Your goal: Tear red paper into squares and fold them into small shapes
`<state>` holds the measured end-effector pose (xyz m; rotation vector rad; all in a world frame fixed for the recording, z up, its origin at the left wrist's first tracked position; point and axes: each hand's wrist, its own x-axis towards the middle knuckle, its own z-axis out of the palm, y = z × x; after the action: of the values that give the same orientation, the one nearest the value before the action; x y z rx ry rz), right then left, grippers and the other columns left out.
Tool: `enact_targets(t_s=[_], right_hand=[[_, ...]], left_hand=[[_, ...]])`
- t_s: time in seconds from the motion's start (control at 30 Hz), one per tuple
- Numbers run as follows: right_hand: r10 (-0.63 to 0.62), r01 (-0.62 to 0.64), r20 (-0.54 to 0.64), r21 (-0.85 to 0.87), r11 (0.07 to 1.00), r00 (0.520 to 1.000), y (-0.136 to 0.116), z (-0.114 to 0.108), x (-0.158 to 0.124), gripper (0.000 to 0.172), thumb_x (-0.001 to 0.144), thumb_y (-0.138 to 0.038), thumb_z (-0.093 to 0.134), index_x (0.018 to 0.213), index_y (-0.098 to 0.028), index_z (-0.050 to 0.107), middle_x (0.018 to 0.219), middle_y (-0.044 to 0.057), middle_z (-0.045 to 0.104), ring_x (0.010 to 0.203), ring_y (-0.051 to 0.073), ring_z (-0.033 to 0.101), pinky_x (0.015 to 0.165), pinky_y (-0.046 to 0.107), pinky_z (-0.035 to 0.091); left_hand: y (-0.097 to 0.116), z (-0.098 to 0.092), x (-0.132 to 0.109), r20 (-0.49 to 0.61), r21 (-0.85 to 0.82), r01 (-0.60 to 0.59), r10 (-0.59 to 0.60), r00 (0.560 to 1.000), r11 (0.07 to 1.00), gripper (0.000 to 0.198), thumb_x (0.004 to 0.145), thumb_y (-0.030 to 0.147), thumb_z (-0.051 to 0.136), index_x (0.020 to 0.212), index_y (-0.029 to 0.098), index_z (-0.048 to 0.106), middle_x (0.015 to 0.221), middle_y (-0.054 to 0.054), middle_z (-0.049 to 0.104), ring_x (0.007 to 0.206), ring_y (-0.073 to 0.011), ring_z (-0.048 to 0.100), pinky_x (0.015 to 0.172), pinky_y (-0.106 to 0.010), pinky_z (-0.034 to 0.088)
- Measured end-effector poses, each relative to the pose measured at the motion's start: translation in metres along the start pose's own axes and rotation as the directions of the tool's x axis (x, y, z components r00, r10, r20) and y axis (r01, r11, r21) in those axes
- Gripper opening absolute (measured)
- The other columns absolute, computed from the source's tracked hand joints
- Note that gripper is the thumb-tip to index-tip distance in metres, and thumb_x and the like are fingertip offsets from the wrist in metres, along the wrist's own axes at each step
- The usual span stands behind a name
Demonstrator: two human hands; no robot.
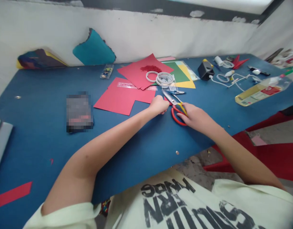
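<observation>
My right hand (197,117) is closed around the handles of a pair of scissors (177,118), which have red loops and a yellow part near the pivot. Their blades point away and to the left, slightly parted. Just left of them, my left hand (158,105) is curled shut on a small piece of red paper (167,100), which shows between the fist and the blades; its fingertips are mostly hidden. Directly behind the blades lies a blue pen-like tool (176,92). A large red sheet with a cut-out corner (116,100) is spread left of my left hand.
Farther back are stacked coloured sheets (178,71), tape rolls (164,79) and a clear ruler (126,85). A bottle of yellow liquid (261,90) lies at right, near a black adapter (205,70) with white cables. A blurred dark object (79,112) and a red strip (14,194) lie left.
</observation>
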<state>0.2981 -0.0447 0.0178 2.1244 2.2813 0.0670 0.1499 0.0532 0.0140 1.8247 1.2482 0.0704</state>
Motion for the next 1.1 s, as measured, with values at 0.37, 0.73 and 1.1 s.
enact_targets(t_s=[0.37,0.73,1.1], right_hand=[[-0.184,0.205,0.128,-0.183,0.961,0.975,-0.004,-0.033,0.011,0.034,0.096,-0.032,0.033,0.112,-0.014,0.057,0.093,0.013,0.063,0.082,0.024,0.06,0.065,0.031,0.038],[-0.468,0.485,0.128,-0.226,0.845,0.874,-0.063,-0.033,0.12,0.031,0.09,-0.029,0.043,0.097,-0.01,0.066,0.102,0.017,0.066,0.087,0.026,0.06,0.065,0.032,0.036],[-0.578,0.579,0.032,-0.047,0.814,0.815,-0.06,-0.008,0.159,0.036,0.091,-0.018,0.034,0.096,-0.007,0.068,0.103,0.021,0.063,0.091,0.025,0.058,0.074,0.034,0.037]], left_hand=[[-0.048,-0.075,-0.087,-0.246,0.669,0.122,0.063,0.967,0.733,0.033,0.086,0.038,0.056,0.106,0.012,0.06,0.113,-0.016,0.06,0.114,-0.0351,0.053,0.092,-0.046,0.046],[-0.073,-0.077,-0.094,-0.268,0.747,0.268,-0.093,0.959,0.609,0.035,0.089,0.035,0.056,0.119,0.017,0.053,0.119,-0.009,0.057,0.101,-0.0213,0.059,0.084,-0.043,0.052],[-0.086,-0.043,-0.11,-0.361,0.779,0.255,0.078,0.929,0.573,0.075,0.092,0.057,0.03,0.138,-0.003,0.035,0.138,-0.032,0.041,0.129,-0.0409,0.039,0.101,-0.053,0.029]])
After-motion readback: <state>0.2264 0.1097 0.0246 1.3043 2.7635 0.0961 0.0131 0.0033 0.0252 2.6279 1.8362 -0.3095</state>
